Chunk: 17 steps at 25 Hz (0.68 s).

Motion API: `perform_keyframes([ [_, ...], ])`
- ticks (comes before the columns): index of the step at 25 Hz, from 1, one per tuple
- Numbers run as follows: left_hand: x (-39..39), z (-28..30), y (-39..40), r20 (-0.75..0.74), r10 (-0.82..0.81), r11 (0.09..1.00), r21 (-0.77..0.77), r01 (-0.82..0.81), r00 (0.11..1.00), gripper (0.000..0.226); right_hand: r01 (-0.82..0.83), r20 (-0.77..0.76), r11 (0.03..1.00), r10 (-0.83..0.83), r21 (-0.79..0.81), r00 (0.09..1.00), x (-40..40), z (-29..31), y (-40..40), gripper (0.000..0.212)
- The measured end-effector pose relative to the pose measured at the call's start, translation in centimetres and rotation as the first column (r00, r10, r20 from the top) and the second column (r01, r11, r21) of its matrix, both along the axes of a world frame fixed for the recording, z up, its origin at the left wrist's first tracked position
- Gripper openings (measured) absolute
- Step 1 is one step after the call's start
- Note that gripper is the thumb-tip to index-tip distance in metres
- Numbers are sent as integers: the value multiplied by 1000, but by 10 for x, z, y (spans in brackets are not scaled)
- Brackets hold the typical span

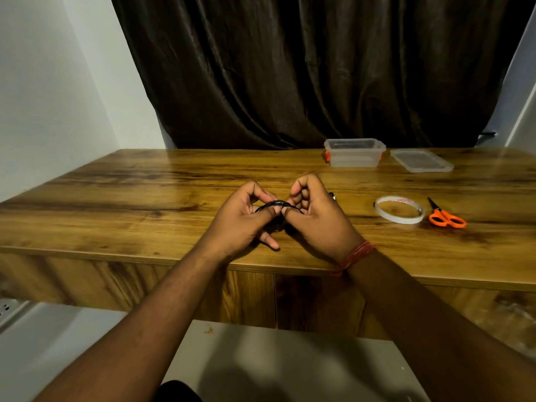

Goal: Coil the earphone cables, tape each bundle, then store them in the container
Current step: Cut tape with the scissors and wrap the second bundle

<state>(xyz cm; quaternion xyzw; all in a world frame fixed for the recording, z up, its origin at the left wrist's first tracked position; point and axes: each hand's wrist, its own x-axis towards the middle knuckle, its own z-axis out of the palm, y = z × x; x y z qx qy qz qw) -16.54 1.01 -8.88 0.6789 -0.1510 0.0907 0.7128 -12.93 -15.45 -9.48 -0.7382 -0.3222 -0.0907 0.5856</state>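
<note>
A black coiled earphone cable is pinched between my two hands just above the middle of the wooden table. My left hand grips its left side with thumb and fingers. My right hand holds the right side; a small dark end of the cable pokes out behind it. Most of the coil is hidden by my fingers. The clear plastic container with orange clips stands open at the back, and a roll of white tape lies to the right.
The container's clear lid lies flat to its right. Orange-handled scissors rest beside the tape roll. A dark curtain hangs behind the table. The table's front edge runs under my wrists.
</note>
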Motion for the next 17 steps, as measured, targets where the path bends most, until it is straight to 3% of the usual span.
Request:
perform_keyframes([
  [6,1,-6,1,174,155,951,241,-195,972,21,-35,-86,999,33,-27,996,-2,2,2,23],
  [10,-2,-2,-2,303,190,903,318,-287,934,14,-146,-267,978,182,150,946,2,1,2,25],
  [17,-2,-2,-3,313,94,886,407,-223,945,17,-136,-311,943,233,304,922,4,2,-3,18],
])
